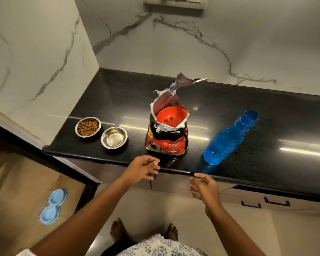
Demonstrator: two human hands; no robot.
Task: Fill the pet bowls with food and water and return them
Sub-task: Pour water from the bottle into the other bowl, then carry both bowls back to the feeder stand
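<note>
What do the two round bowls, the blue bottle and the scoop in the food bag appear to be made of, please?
The two bowls look like polished steel, given their mirror-like rims. The blue bottle seems to be translucent plastic: light passes through it. The red scoop looks like matte opaque plastic.

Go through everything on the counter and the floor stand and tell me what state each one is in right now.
Left steel bowl: full of kibble.
Right steel bowl: no kibble inside.
Puppy food bag: upright, torn open.
Red scoop bowl: sitting in the bag's mouth, a few kibbles inside.
Blue water bottle: upright, uncapped.
Blue bowl stand: on the floor, both slots empty.
Left hand, right hand: empty.
</note>
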